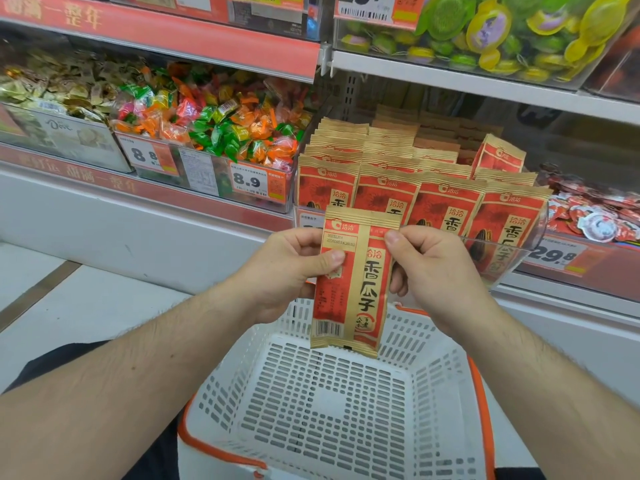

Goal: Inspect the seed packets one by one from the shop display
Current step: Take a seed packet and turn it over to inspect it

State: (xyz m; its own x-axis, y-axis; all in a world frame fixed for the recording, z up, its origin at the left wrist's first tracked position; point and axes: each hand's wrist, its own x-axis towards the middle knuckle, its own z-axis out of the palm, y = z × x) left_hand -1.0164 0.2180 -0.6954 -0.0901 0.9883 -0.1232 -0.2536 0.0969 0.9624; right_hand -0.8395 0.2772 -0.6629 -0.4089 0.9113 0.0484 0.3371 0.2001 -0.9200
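I hold one red and tan seed packet [360, 282] upright in front of the shelf, its back side with the date print and barcode towards me. My left hand [287, 268] pinches its left edge with the thumb across the front. My right hand [433, 265] pinches its upper right edge. Behind it, rows of the same seed packets [446, 199] stand upright in a clear display bin [519, 251] on the shelf.
A white basket with an orange rim [332, 410] sits below my hands. Bins of wrapped candy [221, 123] fill the shelf to the left, red-white sweets [595, 220] lie at the right, jelly cups [502, 29] above. Price tags line the shelf edges.
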